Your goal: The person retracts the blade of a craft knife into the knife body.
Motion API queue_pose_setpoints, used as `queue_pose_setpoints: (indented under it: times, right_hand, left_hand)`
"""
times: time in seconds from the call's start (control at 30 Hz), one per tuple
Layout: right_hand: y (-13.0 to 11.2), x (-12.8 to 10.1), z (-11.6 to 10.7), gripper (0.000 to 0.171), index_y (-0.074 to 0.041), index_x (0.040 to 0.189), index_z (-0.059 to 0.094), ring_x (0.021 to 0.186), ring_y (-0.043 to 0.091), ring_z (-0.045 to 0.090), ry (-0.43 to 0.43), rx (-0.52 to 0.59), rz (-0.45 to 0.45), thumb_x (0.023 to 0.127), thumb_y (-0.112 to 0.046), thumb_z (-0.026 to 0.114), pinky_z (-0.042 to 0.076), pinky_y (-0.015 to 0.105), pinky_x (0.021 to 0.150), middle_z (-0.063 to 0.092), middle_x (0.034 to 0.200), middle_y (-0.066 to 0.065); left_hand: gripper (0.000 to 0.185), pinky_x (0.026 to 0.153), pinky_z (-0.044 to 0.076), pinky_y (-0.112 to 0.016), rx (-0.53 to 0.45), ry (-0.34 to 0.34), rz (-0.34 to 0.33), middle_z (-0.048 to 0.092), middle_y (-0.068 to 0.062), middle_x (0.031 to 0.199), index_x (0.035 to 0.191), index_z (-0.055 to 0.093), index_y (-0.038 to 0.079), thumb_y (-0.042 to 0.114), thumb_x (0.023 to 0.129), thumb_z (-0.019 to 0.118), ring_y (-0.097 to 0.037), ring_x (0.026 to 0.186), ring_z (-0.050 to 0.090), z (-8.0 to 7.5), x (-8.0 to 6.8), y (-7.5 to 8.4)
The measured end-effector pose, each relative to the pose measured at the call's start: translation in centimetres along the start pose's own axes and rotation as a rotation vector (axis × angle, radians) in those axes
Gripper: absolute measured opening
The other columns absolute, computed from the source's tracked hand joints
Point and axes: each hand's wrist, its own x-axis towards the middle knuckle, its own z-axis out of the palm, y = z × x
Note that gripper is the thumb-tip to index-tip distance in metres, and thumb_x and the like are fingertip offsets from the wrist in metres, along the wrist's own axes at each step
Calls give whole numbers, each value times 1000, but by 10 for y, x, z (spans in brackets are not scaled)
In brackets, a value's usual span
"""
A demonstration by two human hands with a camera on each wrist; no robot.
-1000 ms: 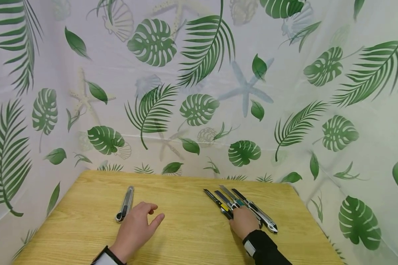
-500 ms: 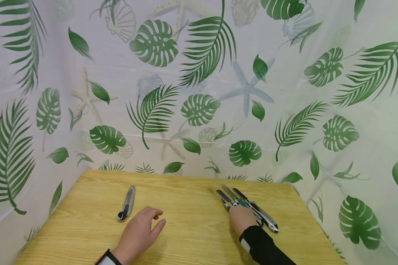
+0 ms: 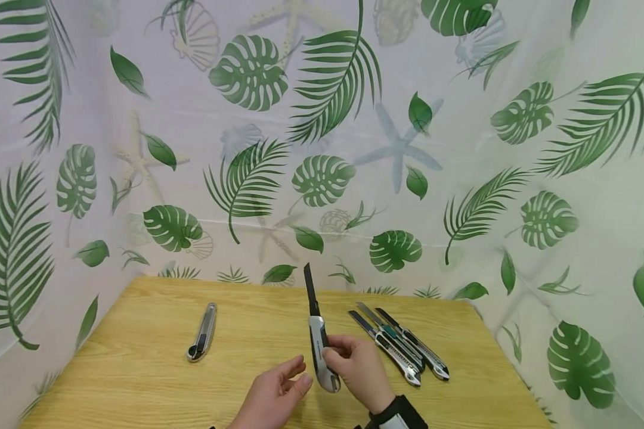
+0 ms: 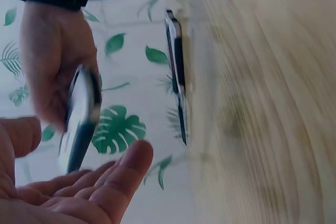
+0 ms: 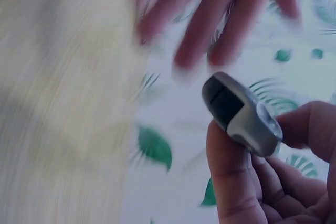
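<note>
A utility knife (image 3: 319, 351) with a silver-grey and black handle is pinched between the thumb and fingers of my right hand (image 3: 362, 370). Its long dark blade is out and points upward, tilted slightly left. Close by on the left is my left hand (image 3: 271, 393), fingers apart and loosely bent, with nothing in it. The left wrist view shows the knife's handle end (image 4: 81, 114) above the left palm; no contact is plain. In the right wrist view the left fingers are blurred beyond the handle (image 5: 244, 116).
Several utility knives (image 3: 394, 351) with blades out lie side by side at the right of the wooden table (image 3: 139, 381). A silver utility knife (image 3: 203, 333) lies alone at the left, no blade visible. A leaf-patterned curtain (image 3: 322, 119) surrounds the table's back and sides.
My right hand has lifted one utility knife from the left side of the group and carried it left to mid-table, blade up. My left hand has moved right and nearer to me.
</note>
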Motion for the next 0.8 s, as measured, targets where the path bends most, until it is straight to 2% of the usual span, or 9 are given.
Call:
queue_pose_setpoints:
  times: [0.1, 0.17, 0.33, 0.43, 0.5, 0.6, 0.7, 0.8]
  right_hand:
    - [-6, -6, 13, 33, 4, 125, 76, 90, 14, 77, 11, 92, -9, 99, -17, 73, 62, 25, 75, 82, 103, 14]
    - [-6, -8, 19, 33, 3, 126, 75, 91, 16, 78, 2, 121, -23, 102, -18, 73, 63, 25, 74, 82, 105, 16]
    - [-3, -14, 26, 37, -1, 134, 73, 105, 25, 78, -65, 133, -58, 107, -27, 67, 64, 27, 79, 79, 119, 18]
    - [-5, -17, 26, 37, -4, 129, 76, 110, 29, 75, -87, 117, -61, 108, -33, 66, 64, 29, 80, 78, 122, 18]
    - [-7, -17, 25, 37, -5, 124, 78, 105, 28, 75, -80, 121, -35, 107, -35, 67, 64, 30, 79, 78, 117, 17]
    - [-10, -13, 21, 38, -2, 120, 75, 94, 23, 72, -18, 145, 17, 107, -37, 68, 63, 31, 74, 76, 108, 14]
    - [-12, -6, 15, 43, 1, 126, 70, 90, 15, 69, 42, 221, 51, 107, -37, 67, 61, 29, 73, 74, 106, 9]
    - [-13, -1, 10, 45, 4, 127, 70, 90, 14, 68, 28, 320, 64, 108, -37, 65, 60, 30, 76, 75, 105, 4]
  left_hand:
    - [74, 94, 62, -48, -39, 36, 41, 56, -26, 155, 161, 43, -1, 50, 110, 57, -33, 117, 76, 12, -1, 5]
    - [71, 89, 64, -44, -38, 61, 43, 61, -22, 152, 162, 44, 4, 48, 109, 60, -29, 111, 78, 16, -1, 7]
    - [68, 70, 59, -32, -6, 124, 15, 73, -17, 133, 160, 48, 4, 36, 105, 71, -22, 87, 78, 17, 1, 3]
    - [60, 64, 58, -31, -17, 134, 9, 76, -16, 118, 157, 51, 2, 24, 104, 70, -19, 76, 75, 16, 3, 0]
    - [53, 66, 60, -31, -75, 109, -1, 76, -14, 108, 154, 54, 0, 17, 105, 66, -18, 75, 73, 14, 3, -1]
    - [44, 72, 61, -32, -222, 21, -10, 73, -11, 100, 150, 55, -4, 14, 109, 59, -17, 81, 70, 8, 3, 0]
    - [43, 75, 61, -29, -368, -93, -14, 74, -11, 103, 147, 54, -9, 15, 112, 56, -16, 85, 69, 3, 2, 1]
    - [40, 74, 60, -25, -430, -162, -21, 77, -14, 107, 141, 58, -12, 15, 112, 57, -13, 82, 70, 2, 1, 1]
